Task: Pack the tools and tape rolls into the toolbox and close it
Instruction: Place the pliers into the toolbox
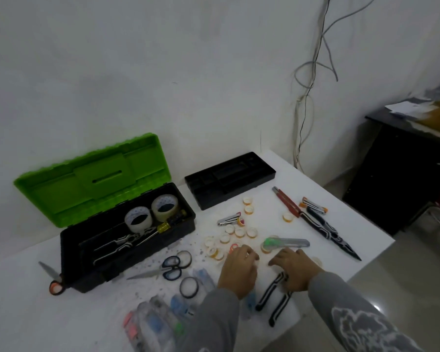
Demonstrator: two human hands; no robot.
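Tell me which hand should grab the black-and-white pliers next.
Right: the right hand lies over the top of the pliers, while the left hand sits beside them, near the small tape rolls.

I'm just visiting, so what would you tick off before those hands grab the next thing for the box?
1. Toolbox lid open: ok.
2. Space left inside the toolbox: ok, in front of the two big tape rolls.
3. Black tray back in the box: not ok, it sits on the table.
4. Small tape rolls packed: not ok, scattered on the table.
5. Left hand empty: cannot tell, its fingers hide what is under them.
6. Right hand gripping the pliers: cannot tell, it lies over their top end.
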